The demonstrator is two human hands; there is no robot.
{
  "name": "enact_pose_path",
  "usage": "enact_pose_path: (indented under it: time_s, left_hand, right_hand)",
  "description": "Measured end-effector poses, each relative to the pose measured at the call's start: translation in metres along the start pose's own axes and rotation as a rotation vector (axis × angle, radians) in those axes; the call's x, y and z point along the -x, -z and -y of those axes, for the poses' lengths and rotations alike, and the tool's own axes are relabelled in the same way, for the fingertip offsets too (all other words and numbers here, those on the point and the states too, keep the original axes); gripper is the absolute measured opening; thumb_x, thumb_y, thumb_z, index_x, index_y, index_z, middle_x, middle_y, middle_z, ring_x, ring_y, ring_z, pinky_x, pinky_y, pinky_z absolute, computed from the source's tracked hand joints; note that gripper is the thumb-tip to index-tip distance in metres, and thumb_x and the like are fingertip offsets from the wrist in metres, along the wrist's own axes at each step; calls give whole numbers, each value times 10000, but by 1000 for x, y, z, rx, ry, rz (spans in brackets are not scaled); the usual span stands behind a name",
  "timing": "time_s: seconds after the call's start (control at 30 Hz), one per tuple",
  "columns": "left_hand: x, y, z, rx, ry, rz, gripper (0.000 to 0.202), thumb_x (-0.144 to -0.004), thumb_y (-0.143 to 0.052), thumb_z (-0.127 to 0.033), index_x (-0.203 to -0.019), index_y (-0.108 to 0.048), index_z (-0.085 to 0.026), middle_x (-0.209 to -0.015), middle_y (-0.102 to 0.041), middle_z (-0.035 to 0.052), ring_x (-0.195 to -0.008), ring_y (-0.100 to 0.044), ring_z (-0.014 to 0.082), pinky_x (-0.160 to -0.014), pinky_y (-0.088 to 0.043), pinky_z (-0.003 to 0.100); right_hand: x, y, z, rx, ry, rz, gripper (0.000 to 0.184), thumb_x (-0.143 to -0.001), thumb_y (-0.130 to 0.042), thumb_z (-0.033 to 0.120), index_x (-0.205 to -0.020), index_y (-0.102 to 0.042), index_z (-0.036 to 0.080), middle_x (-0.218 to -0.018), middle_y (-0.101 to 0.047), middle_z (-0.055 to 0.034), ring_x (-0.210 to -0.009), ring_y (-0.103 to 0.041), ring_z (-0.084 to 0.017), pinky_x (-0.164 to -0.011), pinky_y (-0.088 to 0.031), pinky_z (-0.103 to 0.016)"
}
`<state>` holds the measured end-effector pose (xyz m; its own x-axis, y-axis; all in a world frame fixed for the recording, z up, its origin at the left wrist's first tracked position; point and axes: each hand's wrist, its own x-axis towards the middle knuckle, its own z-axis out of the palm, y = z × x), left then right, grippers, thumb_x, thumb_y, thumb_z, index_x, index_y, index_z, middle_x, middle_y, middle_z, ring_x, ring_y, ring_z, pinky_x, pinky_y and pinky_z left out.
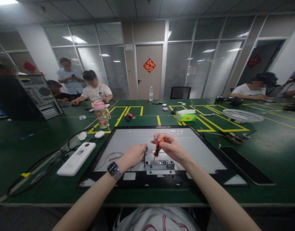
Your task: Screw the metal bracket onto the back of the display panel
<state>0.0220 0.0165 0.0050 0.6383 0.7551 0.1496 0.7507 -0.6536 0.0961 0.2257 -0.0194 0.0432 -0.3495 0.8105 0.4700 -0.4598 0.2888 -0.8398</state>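
My right hand (170, 146) is closed around the orange-and-black handle of a screwdriver (158, 149). The shaft slants down, its tip at the left end of a metal bracket (159, 164) with holes. That bracket lies on the grey back of a flat display panel (198, 155) framed in black. At the bracket's upper left edge, my left hand (134, 156) has its fingers curled against the metal; its fingertips are partly hidden. Thin wires (109, 158) run across the panel left of this hand. A watch (113, 169) is on my left wrist.
A white power bank (76, 158), black cables (39, 173) and a pink-lidded bottle (101, 115) stand left. To the right lie a phone (246, 165) and a white round grille (243, 115). A tissue pack (186, 115) sits beyond the panel. Several people sit farther off.
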Motion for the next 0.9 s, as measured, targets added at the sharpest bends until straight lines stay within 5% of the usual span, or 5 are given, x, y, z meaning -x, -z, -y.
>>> enact_pose_path:
  time_s: [0.27, 0.47, 0.67, 0.9]
  left_hand:
    - [0, 1, 0, 1, 8, 3, 217, -942, -388, -124, -1037, -567, -202, -947, -706, 76, -879, -684, 243, -729, -462, 302]
    - [1, 3, -2, 4, 5, 1, 224, -949, -374, -121, -1023, -568, -202, -921, -701, 72, -874, -678, 239, -725, -459, 301]
    - [-1, -3, 2, 13, 12, 2, 222, -945, -384, -122, -1031, -574, -197, -967, -705, 83, -892, -676, 239, -761, -464, 310]
    - [0, -1, 0, 27, 16, 6, 236, -944, -384, -124, -1057, -579, -196, -983, -707, 90, -911, -676, 243, -773, -470, 315]
  right_hand:
    - [1, -4, 3, -59, -79, 12, 239, -828, -712, 397, -1015, -732, 250, -937, -698, -47, -904, -641, -176, -875, -487, -362]
    - [1, -2, 1, -10, -10, -10, 156, -725, -814, 349, -819, -744, 247, -932, -622, -9, -874, -608, -148, -911, -480, -355]
    - [1, -5, 4, -83, -84, 31, 239, -829, -716, 388, -1014, -718, 237, -886, -709, -37, -845, -655, -162, -834, -500, -338]
    - [2, -4, 2, -46, -71, 15, 241, -765, -776, 398, -944, -735, 241, -997, -703, -36, -908, -658, -168, -903, -495, -353]
